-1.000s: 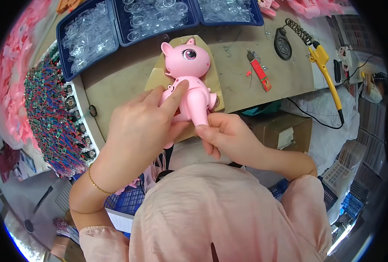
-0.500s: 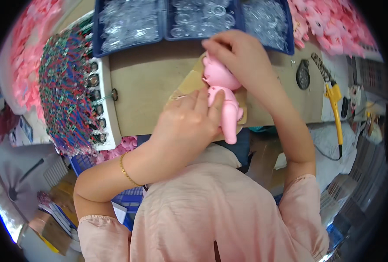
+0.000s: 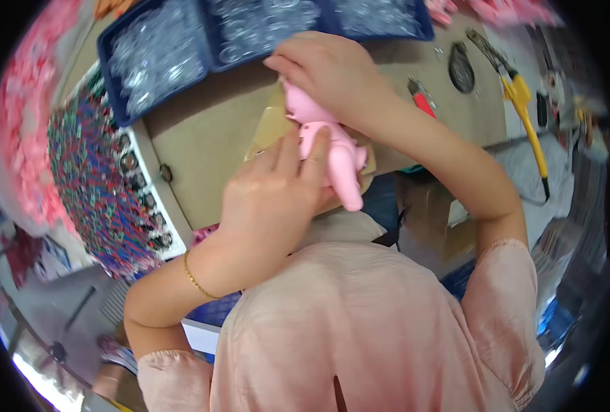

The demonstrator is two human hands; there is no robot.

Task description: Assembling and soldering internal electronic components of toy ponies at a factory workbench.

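A pink plastic toy figure (image 3: 343,161) lies tilted on a yellowish pad (image 3: 267,127) at the table's front edge. Its leg points toward me and its head is partly hidden. My left hand (image 3: 270,189) is closed on the figure's body, with the fingers over its torso. Over the head curls my right hand (image 3: 332,69), its fingers bent around the far side. Whether a small part sits under those right fingertips is hidden.
Blue trays (image 3: 212,65) of transparent plastic parts stand along the back. To the left lie a bundle of coloured wires (image 3: 102,185) and a white foam block (image 3: 161,199). On the right are a red-handled cutter (image 3: 423,101), a black oval object (image 3: 461,69) and a yellow soldering iron (image 3: 525,113).
The view has turned and shifted, so everything sits at a new angle. Both hands stay on the toy figure in much the same grip. The red-handled cutter has come into sight.
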